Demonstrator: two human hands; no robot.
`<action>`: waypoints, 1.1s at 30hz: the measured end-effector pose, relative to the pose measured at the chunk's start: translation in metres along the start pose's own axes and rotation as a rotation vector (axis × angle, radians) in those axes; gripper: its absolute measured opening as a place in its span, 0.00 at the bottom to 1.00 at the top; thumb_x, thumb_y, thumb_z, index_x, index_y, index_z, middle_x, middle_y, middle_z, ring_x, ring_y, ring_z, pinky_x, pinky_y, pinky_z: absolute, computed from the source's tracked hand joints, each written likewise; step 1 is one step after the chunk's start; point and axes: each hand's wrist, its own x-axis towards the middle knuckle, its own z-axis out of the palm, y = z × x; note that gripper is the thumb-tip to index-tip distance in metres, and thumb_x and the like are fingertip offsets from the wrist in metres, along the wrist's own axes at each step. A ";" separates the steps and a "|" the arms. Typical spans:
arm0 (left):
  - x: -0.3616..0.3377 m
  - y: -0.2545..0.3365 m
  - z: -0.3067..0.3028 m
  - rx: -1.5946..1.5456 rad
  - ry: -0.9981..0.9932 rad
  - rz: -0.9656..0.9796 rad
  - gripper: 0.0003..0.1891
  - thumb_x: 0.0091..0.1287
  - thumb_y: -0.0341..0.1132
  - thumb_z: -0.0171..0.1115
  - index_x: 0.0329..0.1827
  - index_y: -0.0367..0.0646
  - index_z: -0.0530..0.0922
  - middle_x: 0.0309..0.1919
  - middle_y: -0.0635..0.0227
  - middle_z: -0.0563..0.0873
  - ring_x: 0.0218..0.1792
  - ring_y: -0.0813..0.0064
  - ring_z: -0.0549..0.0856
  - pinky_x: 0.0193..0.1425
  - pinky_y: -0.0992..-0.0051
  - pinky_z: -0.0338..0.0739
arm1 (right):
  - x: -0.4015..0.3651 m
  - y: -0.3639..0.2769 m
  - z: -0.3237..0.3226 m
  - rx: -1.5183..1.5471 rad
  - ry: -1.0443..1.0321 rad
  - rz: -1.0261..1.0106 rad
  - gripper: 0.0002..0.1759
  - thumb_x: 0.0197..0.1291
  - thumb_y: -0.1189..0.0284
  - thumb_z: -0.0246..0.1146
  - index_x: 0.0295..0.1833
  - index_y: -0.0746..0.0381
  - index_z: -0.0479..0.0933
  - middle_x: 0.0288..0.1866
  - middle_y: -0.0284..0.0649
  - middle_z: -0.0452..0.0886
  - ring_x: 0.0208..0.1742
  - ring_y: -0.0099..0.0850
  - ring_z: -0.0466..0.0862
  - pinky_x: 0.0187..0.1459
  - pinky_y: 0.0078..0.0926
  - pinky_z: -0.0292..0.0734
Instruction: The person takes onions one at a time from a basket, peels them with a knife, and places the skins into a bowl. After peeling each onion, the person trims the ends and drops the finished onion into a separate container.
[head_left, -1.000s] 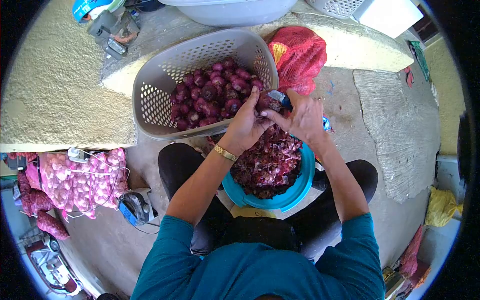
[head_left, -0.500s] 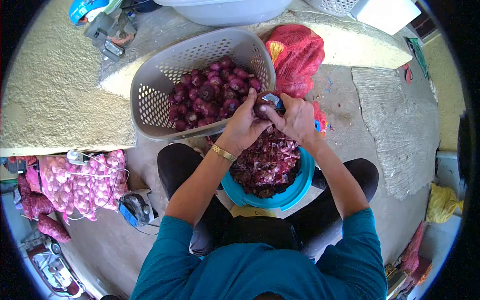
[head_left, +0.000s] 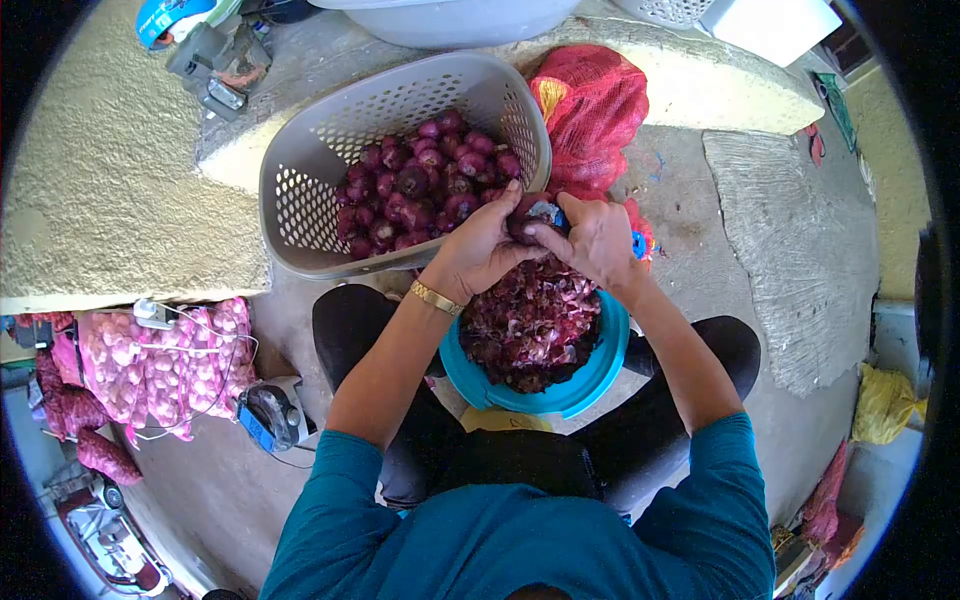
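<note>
Over the near rim of the basket, my left hand [head_left: 487, 240] is closed around a dark red onion [head_left: 522, 226]. My right hand [head_left: 598, 240] meets it from the other side, its fingers curled and its thumb against the onion. Between them a small shiny surface shows, which looks like the blade of a knife [head_left: 546, 212]; its handle is hidden in the right hand. Below both hands, a turquoise tub [head_left: 607, 375] holds a heap of onion skins [head_left: 530, 325]. Beyond my left hand, the grey perforated basket [head_left: 290, 258] contains many purple onions [head_left: 415, 185].
A red mesh sack [head_left: 595, 110] leans beside the basket. A pale ledge [head_left: 690, 90] runs behind, bearing a light-coloured tub [head_left: 450, 22]. To the left lie a pink net sack of bulbs [head_left: 165, 360] and a weighing scale [head_left: 272, 418] with a cable. At right is a grey mat [head_left: 790, 250].
Both hands have shifted slightly, and the onion between them has turned a little, showing less of the shiny surface. The basket and tub stay put.
</note>
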 end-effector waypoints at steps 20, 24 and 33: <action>0.017 -0.015 -0.006 -0.407 0.009 0.256 0.14 0.76 0.42 0.54 0.54 0.43 0.78 0.44 0.67 0.86 0.44 0.74 0.84 0.51 0.71 0.81 | 0.014 -0.016 -0.005 -0.008 0.036 -0.016 0.31 0.59 0.41 0.62 0.37 0.63 0.76 0.19 0.50 0.79 0.24 0.51 0.83 0.25 0.45 0.77; 0.016 -0.017 -0.001 -0.384 0.103 0.344 0.13 0.76 0.41 0.53 0.54 0.43 0.78 0.45 0.68 0.85 0.45 0.74 0.84 0.51 0.71 0.82 | 0.011 -0.023 0.015 0.030 0.059 0.042 0.33 0.60 0.40 0.62 0.37 0.65 0.76 0.20 0.50 0.79 0.23 0.51 0.83 0.23 0.45 0.77; 0.000 -0.014 0.026 -0.048 0.182 0.686 0.15 0.77 0.42 0.50 0.54 0.41 0.78 0.45 0.65 0.85 0.45 0.69 0.84 0.57 0.67 0.79 | 0.017 -0.014 0.011 0.147 0.114 0.080 0.31 0.61 0.42 0.62 0.37 0.65 0.78 0.21 0.51 0.80 0.24 0.52 0.83 0.24 0.45 0.77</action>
